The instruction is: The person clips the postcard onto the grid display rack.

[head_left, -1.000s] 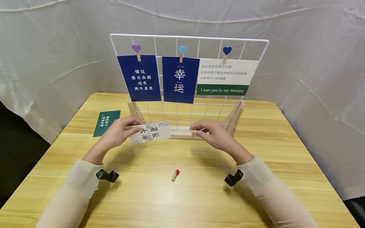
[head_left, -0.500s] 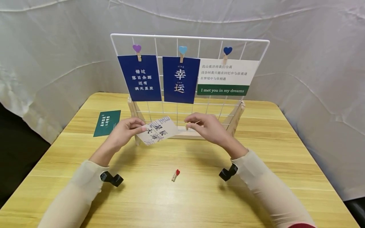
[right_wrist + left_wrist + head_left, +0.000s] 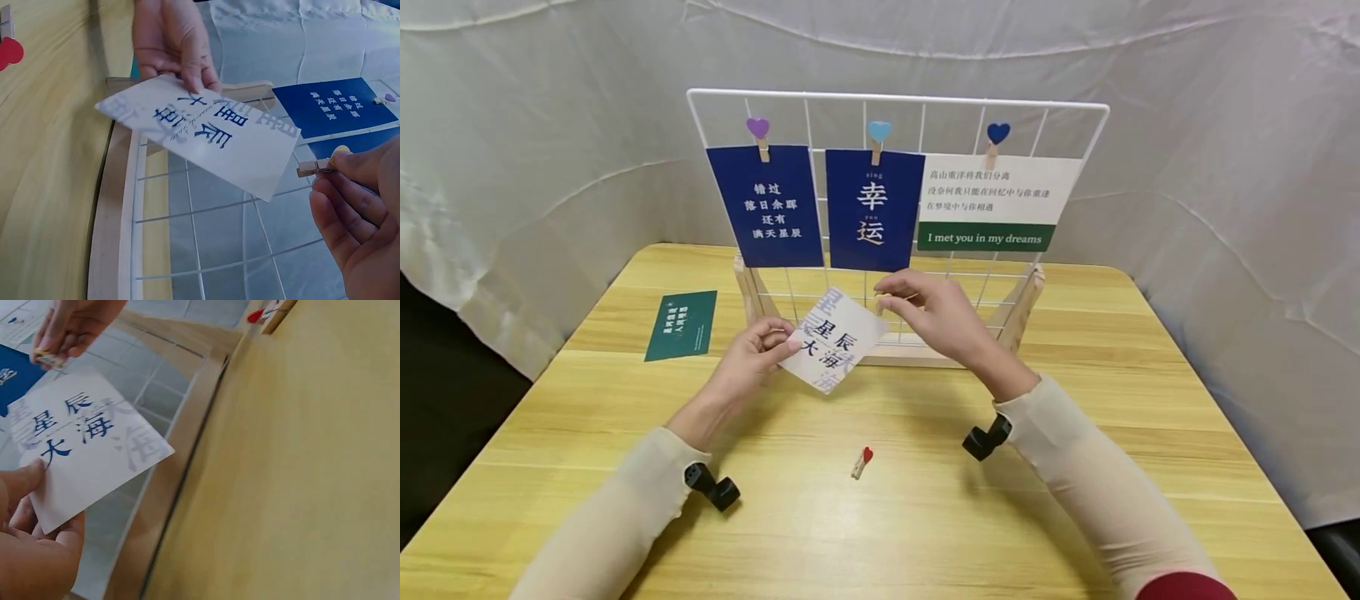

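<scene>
Between thumb and fingers my left hand (image 3: 752, 360) pinches a corner of a white card (image 3: 850, 325) with dark and pale purple characters. The card is tilted, in front of the lower part of a white wire grid (image 3: 891, 98). My right hand (image 3: 936, 317) pinches a small wooden clothespin (image 3: 314, 167) with a yellow end, close to the card's upper right corner. In the right wrist view the clothespin's tip points toward the card, with a gap between them. A second wooden clothespin with a red heart (image 3: 862, 462) lies on the table in front of the hands.
On the grid hang two blue cards (image 3: 765, 208) and a white and green card (image 3: 988, 204), each under a heart clothespin. A green card (image 3: 681, 325) lies at the left on the wooden table (image 3: 1075, 500). Wooden feet (image 3: 1022, 312) support the grid.
My left hand has moved right and turned the white card from lying sideways to a steeper tilt. My right hand has risen and moved left with the clothespin, nearer to the card.
</scene>
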Demonstrator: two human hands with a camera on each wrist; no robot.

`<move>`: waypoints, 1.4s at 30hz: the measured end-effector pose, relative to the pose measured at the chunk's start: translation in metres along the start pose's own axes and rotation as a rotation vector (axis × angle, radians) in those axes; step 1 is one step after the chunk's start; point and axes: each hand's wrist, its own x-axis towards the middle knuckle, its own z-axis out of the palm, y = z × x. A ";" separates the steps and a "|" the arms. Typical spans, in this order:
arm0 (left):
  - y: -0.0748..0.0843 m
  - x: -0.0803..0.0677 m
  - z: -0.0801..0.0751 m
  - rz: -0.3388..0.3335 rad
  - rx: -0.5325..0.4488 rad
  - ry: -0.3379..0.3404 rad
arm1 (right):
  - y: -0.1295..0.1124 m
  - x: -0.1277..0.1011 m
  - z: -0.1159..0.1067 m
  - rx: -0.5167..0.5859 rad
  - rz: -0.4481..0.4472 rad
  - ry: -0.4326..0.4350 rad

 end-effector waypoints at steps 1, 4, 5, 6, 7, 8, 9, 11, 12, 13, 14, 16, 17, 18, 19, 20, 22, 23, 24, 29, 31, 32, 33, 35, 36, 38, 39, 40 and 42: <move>-0.002 0.000 0.001 -0.008 -0.038 0.007 | -0.001 0.001 0.000 -0.002 0.005 0.008; -0.008 0.000 0.005 -0.025 -0.110 0.037 | -0.003 0.004 0.001 -0.005 0.013 0.030; -0.009 0.000 0.006 -0.025 -0.117 0.050 | -0.004 0.005 0.002 -0.004 0.013 0.036; -0.010 0.000 0.007 -0.023 -0.123 0.060 | -0.006 0.006 0.002 -0.007 0.011 0.043; -0.011 -0.001 0.007 -0.021 -0.129 0.070 | -0.007 0.008 0.003 -0.010 0.010 0.051; -0.012 -0.001 0.008 -0.017 -0.134 0.079 | -0.008 0.009 0.003 -0.010 0.007 0.058; -0.013 -0.001 0.009 -0.014 -0.141 0.089 | -0.009 0.010 0.004 -0.012 0.006 0.064; -0.015 -0.001 0.011 -0.006 -0.161 0.096 | -0.011 0.012 0.005 -0.014 0.001 0.079; -0.016 -0.001 0.011 -0.001 -0.177 0.093 | -0.012 0.013 0.005 -0.018 -0.002 0.088; -0.016 -0.001 0.012 0.000 -0.190 0.097 | -0.013 0.014 0.006 -0.018 -0.006 0.096; -0.017 -0.001 0.012 0.001 -0.201 0.099 | -0.014 0.015 0.006 -0.017 -0.011 0.105; -0.019 0.000 0.012 0.001 -0.221 0.103 | -0.016 0.017 0.008 -0.022 -0.018 0.123; -0.020 0.000 0.013 0.000 -0.230 0.106 | -0.017 0.018 0.008 -0.024 -0.019 0.130; -0.020 0.000 0.012 -0.002 -0.240 0.107 | -0.018 0.019 0.009 -0.028 -0.020 0.137; -0.021 0.000 0.012 -0.005 -0.246 0.112 | -0.018 0.020 0.009 -0.030 -0.021 0.143; -0.022 0.000 0.012 -0.006 -0.254 0.113 | -0.019 0.021 0.010 -0.034 -0.021 0.149; -0.023 0.000 0.012 -0.006 -0.267 0.114 | -0.020 0.023 0.012 -0.047 -0.016 0.154; -0.023 0.000 0.013 -0.005 -0.274 0.115 | -0.021 0.024 0.013 -0.052 -0.014 0.156; -0.023 -0.001 0.013 -0.005 -0.285 0.116 | -0.021 0.025 0.015 -0.057 -0.015 0.159; -0.024 -0.001 0.018 0.003 -0.334 0.134 | -0.027 0.033 0.020 -0.084 -0.051 0.163; -0.025 -0.002 0.019 0.009 -0.344 0.142 | -0.031 0.036 0.021 -0.096 -0.074 0.158; -0.025 -0.002 0.020 0.011 -0.345 0.146 | -0.033 0.038 0.021 -0.104 -0.083 0.152; -0.025 -0.002 0.020 0.015 -0.346 0.151 | -0.036 0.041 0.022 -0.115 -0.089 0.146; -0.026 -0.001 0.021 0.021 -0.348 0.157 | -0.040 0.045 0.021 -0.136 -0.100 0.136; -0.026 -0.001 0.021 0.025 -0.351 0.157 | -0.042 0.047 0.021 -0.149 -0.100 0.130; -0.027 0.000 0.022 0.032 -0.349 0.167 | -0.046 0.052 0.021 -0.175 -0.089 0.116; -0.027 0.001 0.022 0.038 -0.349 0.174 | -0.048 0.053 0.021 -0.187 -0.080 0.108; -0.027 0.001 0.023 0.041 -0.350 0.182 | -0.050 0.055 0.020 -0.197 -0.070 0.099; -0.028 0.003 0.025 0.052 -0.348 0.200 | -0.052 0.058 0.021 -0.228 -0.054 0.083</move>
